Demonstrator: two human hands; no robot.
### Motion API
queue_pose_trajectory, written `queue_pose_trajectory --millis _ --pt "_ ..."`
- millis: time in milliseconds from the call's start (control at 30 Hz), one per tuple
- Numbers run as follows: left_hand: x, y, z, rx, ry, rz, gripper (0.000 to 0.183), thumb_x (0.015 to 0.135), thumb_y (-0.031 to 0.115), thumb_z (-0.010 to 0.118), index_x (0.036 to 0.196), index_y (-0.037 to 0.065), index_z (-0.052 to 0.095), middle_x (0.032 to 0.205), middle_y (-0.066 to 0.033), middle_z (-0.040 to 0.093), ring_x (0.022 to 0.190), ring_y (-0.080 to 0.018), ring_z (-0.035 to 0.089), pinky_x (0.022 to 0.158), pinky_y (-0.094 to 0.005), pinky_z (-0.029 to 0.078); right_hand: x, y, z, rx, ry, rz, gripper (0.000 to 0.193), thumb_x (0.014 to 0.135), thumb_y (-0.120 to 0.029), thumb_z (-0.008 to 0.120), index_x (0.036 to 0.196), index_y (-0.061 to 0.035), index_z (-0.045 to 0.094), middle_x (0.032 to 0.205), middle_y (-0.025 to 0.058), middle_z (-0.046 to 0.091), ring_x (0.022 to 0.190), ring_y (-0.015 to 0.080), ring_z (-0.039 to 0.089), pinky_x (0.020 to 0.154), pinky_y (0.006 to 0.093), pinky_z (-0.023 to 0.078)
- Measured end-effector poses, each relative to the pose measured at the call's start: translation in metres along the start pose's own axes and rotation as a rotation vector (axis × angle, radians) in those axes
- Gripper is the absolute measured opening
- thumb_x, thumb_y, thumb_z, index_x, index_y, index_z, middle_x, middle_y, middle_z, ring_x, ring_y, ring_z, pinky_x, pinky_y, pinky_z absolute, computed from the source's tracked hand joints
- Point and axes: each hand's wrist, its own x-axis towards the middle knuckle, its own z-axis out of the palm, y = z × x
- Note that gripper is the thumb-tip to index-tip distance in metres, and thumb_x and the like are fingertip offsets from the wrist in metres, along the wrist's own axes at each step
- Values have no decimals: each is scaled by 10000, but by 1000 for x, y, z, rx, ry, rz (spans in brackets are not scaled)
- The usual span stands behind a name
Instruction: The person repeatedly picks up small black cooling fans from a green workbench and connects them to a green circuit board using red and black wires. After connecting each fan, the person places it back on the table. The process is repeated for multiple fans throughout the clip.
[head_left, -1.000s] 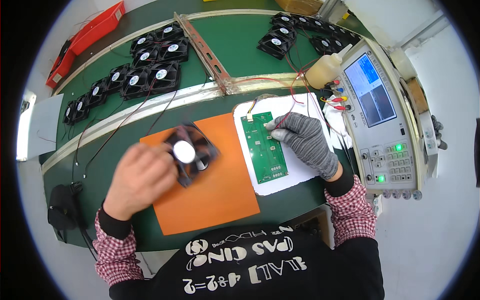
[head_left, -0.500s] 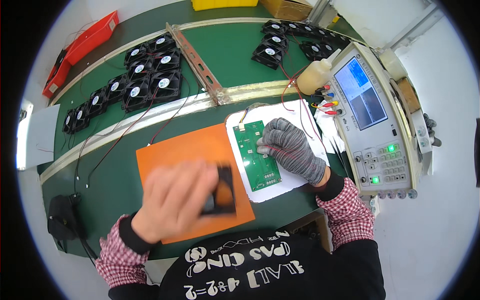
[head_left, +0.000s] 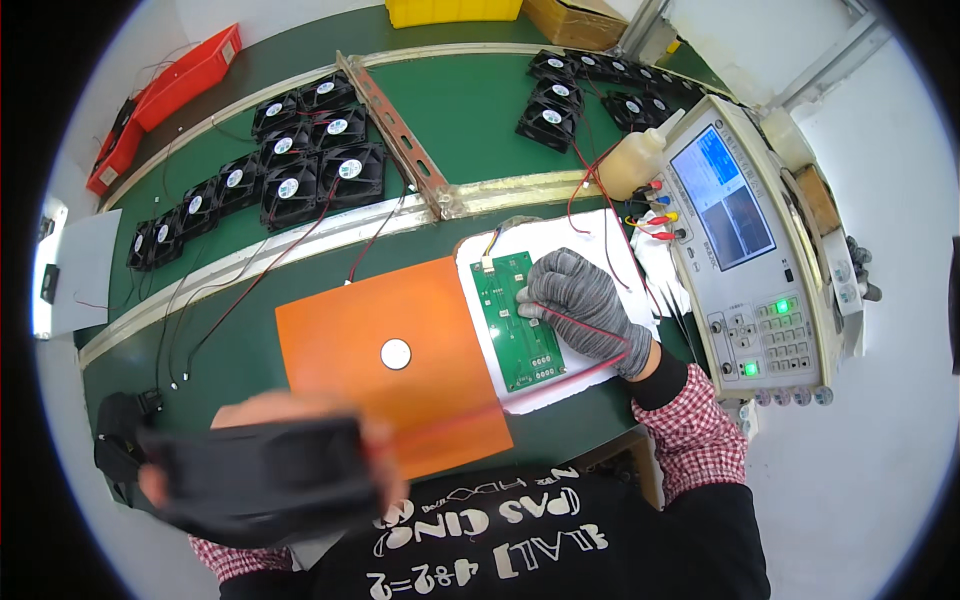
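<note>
Here the left hand (head_left: 270, 455) grips a black fan (head_left: 255, 480) at 7 o'clock, blurred; light, rigid plastic, best held by its frame, clear of blades and red lead (head_left: 500, 400). The gloved right hand (head_left: 580, 305), fingers curled, presses the green board (head_left: 515, 320). Half a second earlier, the fan was over the orange mat (head_left: 390, 350).

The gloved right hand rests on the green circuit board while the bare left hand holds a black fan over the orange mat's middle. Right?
Not quite. In the head view the left hand holds the black fan off the orange mat, below its lower-left corner. The right hand does rest on the circuit board.
</note>
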Motion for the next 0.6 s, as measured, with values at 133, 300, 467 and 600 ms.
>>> queue_pose_trajectory --millis 133,300,467,600 --pt "66 -10 -19 1129 -81 506 1025 655 587 818 1363 -72 480 1250 -230 587 1133 -370 578 996 -454 443 0 -5 -2 13 25 12 169 762 -96 772 890 -61 667 872 78 639 860 260 623 781 363 511" --pt "148 -78 -75 1539 351 479 585 628 143 843 1149 48 594 1064 -150 561 1029 -360 539 880 -420 463 -6 -7 -5 407 239 230 100 851 -73 733 909 -35 662 884 47 662 833 145 628 745 280 507" --pt "134 -109 -118 1784 199 302 138 708 145 753 714 63 641 824 -90 544 858 -269 559 728 -396 466 -5 -13 -16 502 227 441 271 844 -207 792 980 -7 670 919 13 666 804 72 594 731 243 499" --pt "98 -89 -31 1579 89 825 120 692 127 703 668 126 585 657 -34 441 602 -194 509 537 -350 428 6 -57 -22 567 -144 548 536 832 -254 802 1267 -23 593 1004 20 671 854 71 570 779 236 480"
